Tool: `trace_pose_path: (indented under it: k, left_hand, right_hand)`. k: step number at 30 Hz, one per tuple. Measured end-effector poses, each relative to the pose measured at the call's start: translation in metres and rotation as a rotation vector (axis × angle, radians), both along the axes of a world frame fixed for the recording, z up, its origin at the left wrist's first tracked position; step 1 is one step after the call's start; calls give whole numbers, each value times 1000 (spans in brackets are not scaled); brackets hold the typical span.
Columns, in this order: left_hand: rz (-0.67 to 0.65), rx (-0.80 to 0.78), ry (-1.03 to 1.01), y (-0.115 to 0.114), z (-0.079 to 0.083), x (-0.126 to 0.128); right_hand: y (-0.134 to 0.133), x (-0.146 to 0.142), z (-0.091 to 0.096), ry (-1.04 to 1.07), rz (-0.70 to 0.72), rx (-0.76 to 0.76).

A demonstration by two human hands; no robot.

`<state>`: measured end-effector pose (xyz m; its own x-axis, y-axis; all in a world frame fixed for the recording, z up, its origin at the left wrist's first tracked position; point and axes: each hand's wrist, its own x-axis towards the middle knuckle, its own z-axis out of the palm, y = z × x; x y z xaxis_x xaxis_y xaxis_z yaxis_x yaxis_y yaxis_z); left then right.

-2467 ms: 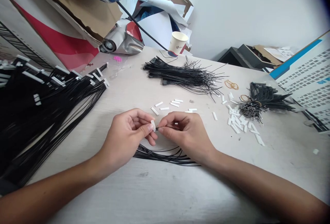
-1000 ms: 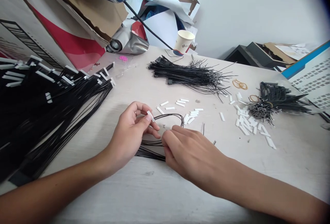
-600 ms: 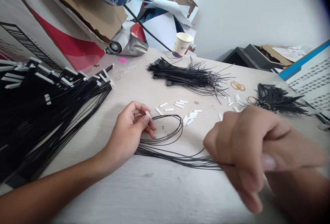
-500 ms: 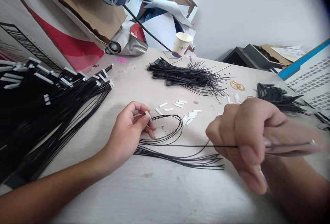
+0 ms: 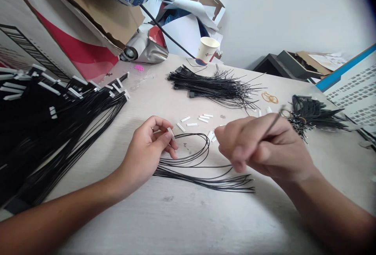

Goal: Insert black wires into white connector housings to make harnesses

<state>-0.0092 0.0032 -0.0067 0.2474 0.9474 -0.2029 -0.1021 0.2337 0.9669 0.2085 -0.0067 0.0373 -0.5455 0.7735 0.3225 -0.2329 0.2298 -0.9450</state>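
Note:
My left hand (image 5: 148, 151) rests on the pale tabletop (image 5: 182, 216) and pinches a small white connector (image 5: 170, 131) between thumb and fingers. Thin black wires (image 5: 194, 157) loop out from that connector and lie in a flat bundle (image 5: 211, 180) in front of me. My right hand (image 5: 261, 147) hovers above the table with its fingers closed on one thin black wire (image 5: 272, 123), whose free end sticks up to the right and looks blurred.
Loose white connectors (image 5: 202, 118) lie beyond my hands. A big heap of finished black harnesses (image 5: 53, 125) fills the left. Further back: a black wire pile (image 5: 217, 86), a paper cup (image 5: 208, 49), a heat gun (image 5: 143, 49), rubber bands (image 5: 270, 98), cardboard boxes (image 5: 96, 8).
My right hand left the connector, reached to the wire bundle, pulled one black wire out to the right, and now swings back left with it. The left hand kept still with the connector.

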Motion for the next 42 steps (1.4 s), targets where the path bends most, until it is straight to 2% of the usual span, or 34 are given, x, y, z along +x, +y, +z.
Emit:
trace_pose_path:
  k: [3, 7, 17, 21, 31, 42]
  left_hand:
    - [-11, 3, 15, -1, 2, 0]
    - [-28, 6, 6, -2, 4, 0]
    - [-50, 2, 21, -2, 6, 1]
    - [-53, -4, 39, -3, 8, 1]
    - [-97, 13, 59, -5, 9, 1]
    - [-104, 6, 67, -4, 10, 1]
  right_hand:
    - [-3, -13, -6, -202, -166, 7]
    - [-7, -26, -11, -475, -337, 201]
    - [-5, -29, -18, -576, -527, 380]
    - [-6, -31, -20, -646, -603, 392]
    - [-8, -37, -23, -634, -643, 355]
    - [-10, -39, -24, -569, -641, 241]
